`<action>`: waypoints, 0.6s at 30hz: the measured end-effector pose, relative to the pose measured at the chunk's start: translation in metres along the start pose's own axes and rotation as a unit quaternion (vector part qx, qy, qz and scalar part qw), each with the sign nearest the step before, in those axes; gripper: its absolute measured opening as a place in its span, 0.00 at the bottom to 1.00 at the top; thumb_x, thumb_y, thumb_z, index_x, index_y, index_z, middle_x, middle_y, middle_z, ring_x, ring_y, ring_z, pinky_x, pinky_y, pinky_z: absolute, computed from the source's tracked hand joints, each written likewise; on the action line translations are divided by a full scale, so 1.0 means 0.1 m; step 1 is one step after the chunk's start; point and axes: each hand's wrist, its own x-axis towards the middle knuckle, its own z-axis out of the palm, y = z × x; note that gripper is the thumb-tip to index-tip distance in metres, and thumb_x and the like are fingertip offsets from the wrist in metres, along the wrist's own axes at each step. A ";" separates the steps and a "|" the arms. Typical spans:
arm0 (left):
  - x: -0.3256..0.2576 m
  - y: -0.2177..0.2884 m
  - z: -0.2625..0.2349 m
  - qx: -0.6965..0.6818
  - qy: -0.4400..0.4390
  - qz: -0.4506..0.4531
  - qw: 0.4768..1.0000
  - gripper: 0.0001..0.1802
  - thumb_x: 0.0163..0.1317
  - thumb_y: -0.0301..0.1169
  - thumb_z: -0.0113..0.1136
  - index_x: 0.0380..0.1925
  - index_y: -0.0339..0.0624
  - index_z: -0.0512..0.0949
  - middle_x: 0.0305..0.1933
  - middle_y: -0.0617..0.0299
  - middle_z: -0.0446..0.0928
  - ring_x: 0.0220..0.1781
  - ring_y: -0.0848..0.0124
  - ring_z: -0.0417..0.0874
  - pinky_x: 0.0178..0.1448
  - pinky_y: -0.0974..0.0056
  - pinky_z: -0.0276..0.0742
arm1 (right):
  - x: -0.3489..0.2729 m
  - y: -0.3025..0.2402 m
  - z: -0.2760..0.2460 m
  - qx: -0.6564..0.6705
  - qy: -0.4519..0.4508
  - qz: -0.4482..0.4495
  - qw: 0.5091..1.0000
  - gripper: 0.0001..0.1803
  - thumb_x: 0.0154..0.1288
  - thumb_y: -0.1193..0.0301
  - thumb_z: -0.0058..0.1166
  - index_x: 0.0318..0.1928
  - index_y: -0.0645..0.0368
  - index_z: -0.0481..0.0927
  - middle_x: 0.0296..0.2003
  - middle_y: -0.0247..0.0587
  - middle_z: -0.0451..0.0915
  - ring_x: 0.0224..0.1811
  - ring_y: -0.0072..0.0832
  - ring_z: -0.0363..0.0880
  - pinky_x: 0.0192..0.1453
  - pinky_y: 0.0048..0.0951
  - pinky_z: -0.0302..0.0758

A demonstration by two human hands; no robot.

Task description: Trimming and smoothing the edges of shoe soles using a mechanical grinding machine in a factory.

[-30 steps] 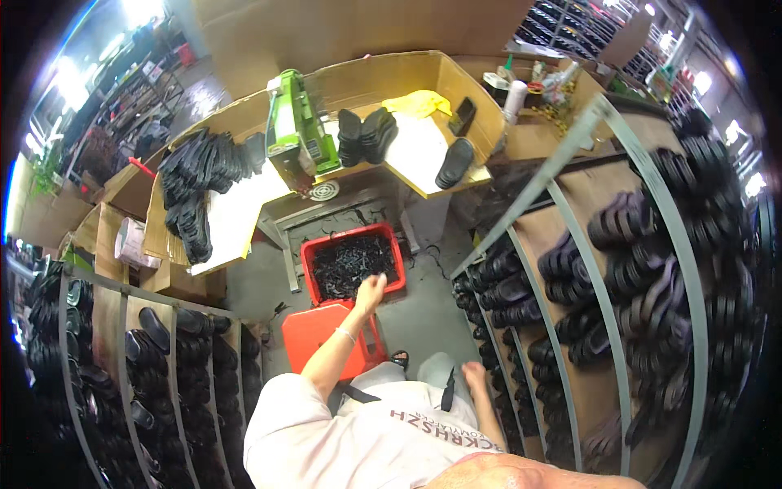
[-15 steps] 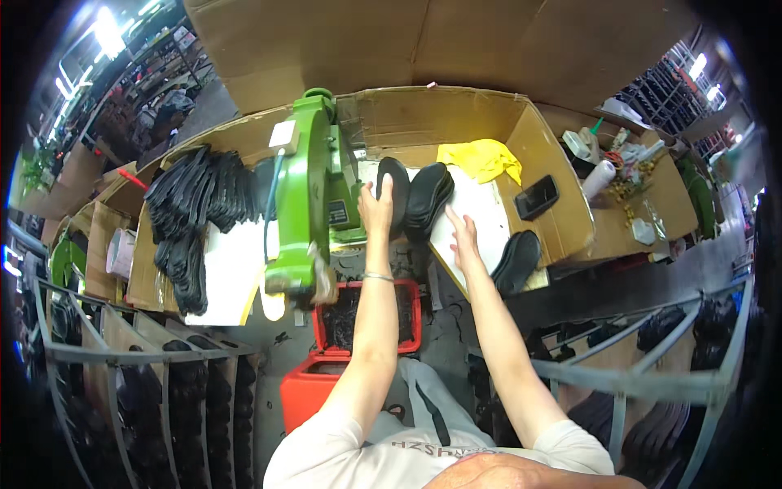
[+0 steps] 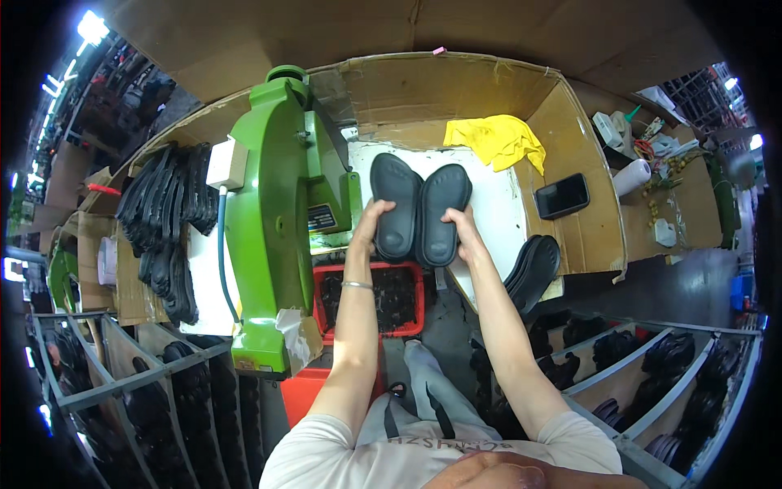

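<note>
Left hand (image 3: 375, 225) has hold of one black sole (image 3: 395, 187) and the right hand (image 3: 462, 231) grips its neighbour (image 3: 445, 204), thumbs on top, just right of the green machine (image 3: 273, 196). White bench (image 3: 498, 208) under there, yellow cloth (image 3: 495, 141) and phone (image 3: 562, 196) further right of the machine, cardboard wall (image 3: 444, 85) behind. Heaped black soles (image 3: 167, 191) left of it, red bin (image 3: 420, 297) of scraps low to its right. Metal racks (image 3: 147, 374) either side.

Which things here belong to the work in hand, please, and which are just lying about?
Seemingly part of the work: black soles, held by the left hand and right hand; green machine.

Seemingly just lying about: yellow cloth; black phone.
</note>
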 end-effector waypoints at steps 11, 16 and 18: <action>-0.46 -0.35 0.19 0.295 -0.027 0.077 0.952 0.47 0.45 0.44 0.61 0.65 0.45 0.53 0.61 0.51 0.60 0.60 0.58 0.65 0.61 0.54 0.65 | -0.56 0.16 -0.35 0.056 0.012 0.002 0.998 0.40 0.47 0.63 0.56 0.62 0.55 0.57 0.49 0.44 0.68 0.50 0.35 0.71 0.49 0.37 0.74; -0.72 -0.79 0.03 0.084 -0.064 0.069 0.992 0.49 0.43 0.46 0.61 0.65 0.39 0.53 0.61 0.44 0.57 0.66 0.55 0.56 0.65 0.53 0.59 | -0.78 0.43 -0.46 0.049 -0.030 -0.017 0.998 0.39 0.45 0.65 0.56 0.61 0.54 0.60 0.48 0.42 0.68 0.49 0.35 0.71 0.48 0.37 0.74; -0.99 -0.90 0.04 0.054 -0.109 0.074 0.990 0.47 0.45 0.44 0.60 0.65 0.41 0.53 0.60 0.47 0.59 0.63 0.56 0.62 0.62 0.54 0.63 | -1.08 0.50 -0.52 0.076 -0.021 0.008 0.997 0.38 0.44 0.65 0.57 0.60 0.55 0.61 0.46 0.41 0.69 0.49 0.35 0.71 0.49 0.37 0.74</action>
